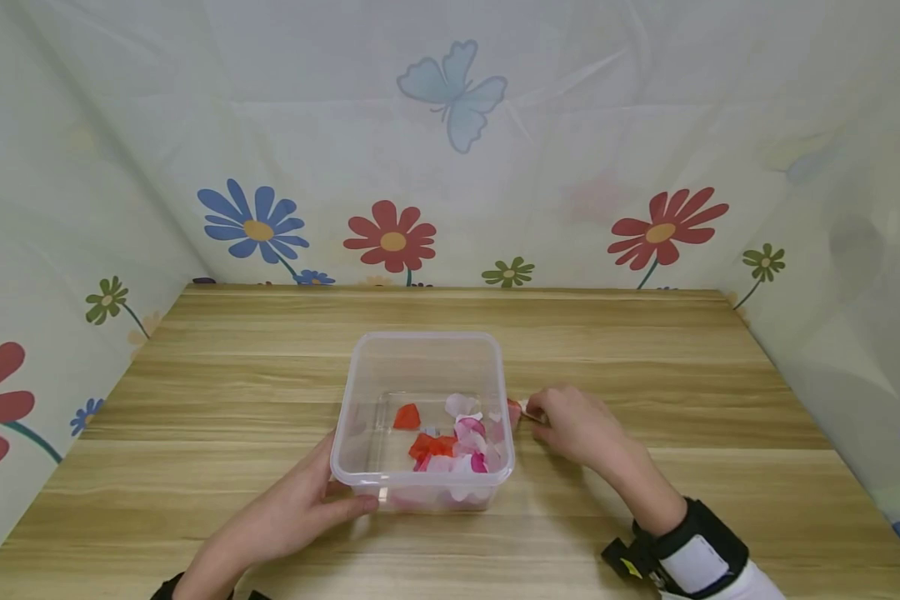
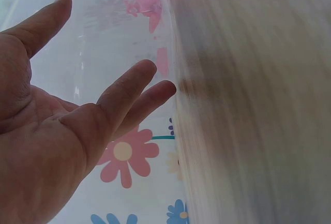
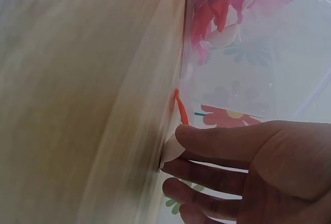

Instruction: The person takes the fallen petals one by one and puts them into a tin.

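Observation:
A clear square plastic box (image 1: 422, 479) stands on the table, with red, pink and white petals (image 1: 468, 442) lying in it. My left hand (image 1: 292, 508) rests against its left side, thumb along the front near the corner. The left wrist view shows the fingers (image 2: 126, 92) spread and fairly straight beside the box wall. Just right of the box, my right hand (image 1: 581, 425) pinches a white petal (image 3: 173, 149) between thumb and fingertips, low at the tabletop. A red petal (image 3: 181, 106) lies beside it, close to the box wall.
The wood-grain table (image 1: 645, 350) is bordered at the back and sides by a white cloth (image 1: 555, 167) printed with flowers and a butterfly. A strap with a small black device (image 1: 693, 554) is on my right wrist.

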Motion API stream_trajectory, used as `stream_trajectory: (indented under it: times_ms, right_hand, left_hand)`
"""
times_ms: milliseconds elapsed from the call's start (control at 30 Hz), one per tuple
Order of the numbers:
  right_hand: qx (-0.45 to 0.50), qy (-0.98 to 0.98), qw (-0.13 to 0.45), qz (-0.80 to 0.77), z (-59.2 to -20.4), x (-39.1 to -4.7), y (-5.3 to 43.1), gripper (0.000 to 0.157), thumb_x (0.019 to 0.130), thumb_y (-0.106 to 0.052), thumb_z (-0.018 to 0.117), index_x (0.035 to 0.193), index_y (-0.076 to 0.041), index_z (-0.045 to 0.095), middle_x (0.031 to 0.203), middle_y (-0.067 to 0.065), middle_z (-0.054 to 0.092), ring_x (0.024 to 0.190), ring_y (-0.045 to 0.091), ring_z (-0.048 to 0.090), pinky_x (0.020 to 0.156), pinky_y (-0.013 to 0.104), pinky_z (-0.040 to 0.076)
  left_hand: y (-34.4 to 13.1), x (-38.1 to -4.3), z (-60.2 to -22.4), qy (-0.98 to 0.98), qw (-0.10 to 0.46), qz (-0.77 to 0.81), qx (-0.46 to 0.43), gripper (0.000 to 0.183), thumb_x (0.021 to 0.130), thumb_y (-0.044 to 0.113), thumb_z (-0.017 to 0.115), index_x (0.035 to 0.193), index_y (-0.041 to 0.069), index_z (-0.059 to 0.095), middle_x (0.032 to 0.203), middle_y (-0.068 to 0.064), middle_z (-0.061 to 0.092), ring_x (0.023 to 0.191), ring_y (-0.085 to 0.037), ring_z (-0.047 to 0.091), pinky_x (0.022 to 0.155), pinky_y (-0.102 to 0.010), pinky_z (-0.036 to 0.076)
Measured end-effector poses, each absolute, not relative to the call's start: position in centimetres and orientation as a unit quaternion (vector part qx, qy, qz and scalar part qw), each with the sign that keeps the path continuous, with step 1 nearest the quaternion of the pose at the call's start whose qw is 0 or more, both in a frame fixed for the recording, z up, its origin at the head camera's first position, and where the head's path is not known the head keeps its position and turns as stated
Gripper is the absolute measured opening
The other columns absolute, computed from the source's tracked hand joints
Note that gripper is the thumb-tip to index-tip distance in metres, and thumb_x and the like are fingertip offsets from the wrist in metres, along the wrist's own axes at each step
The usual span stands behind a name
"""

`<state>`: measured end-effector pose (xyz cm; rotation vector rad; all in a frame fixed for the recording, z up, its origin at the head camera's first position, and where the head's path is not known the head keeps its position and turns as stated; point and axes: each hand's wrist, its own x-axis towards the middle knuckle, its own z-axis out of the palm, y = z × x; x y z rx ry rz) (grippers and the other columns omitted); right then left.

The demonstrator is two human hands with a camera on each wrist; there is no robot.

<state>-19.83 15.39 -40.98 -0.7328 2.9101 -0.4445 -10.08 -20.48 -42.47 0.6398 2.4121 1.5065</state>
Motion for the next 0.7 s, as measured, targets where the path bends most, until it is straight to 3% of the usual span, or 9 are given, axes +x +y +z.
stream_trajectory:
  times_ms: [700]
  right_hand:
    - [-0.189, 0.971, 0.059, -0.134, -40.62, -19.53, 16.21, 0.022, 0.088, -0.006, 0.074, 0.072, -0.015, 0.062, 0.068, -0.003, 0.054, 0.063, 0.015, 0.052, 0.053, 0.032, 0.042]
  left_hand:
    - [-20.44, -10.01, -42.46, 0.819, 0.116, 0.519, 0.217, 0.095, 0.094, 0.019, 0.078, 0.164, 0.025, 0.016, 0.154, -0.014, 0.042, 0.128, -0.031, 0.056, 0.1, -0.041, 0.05]
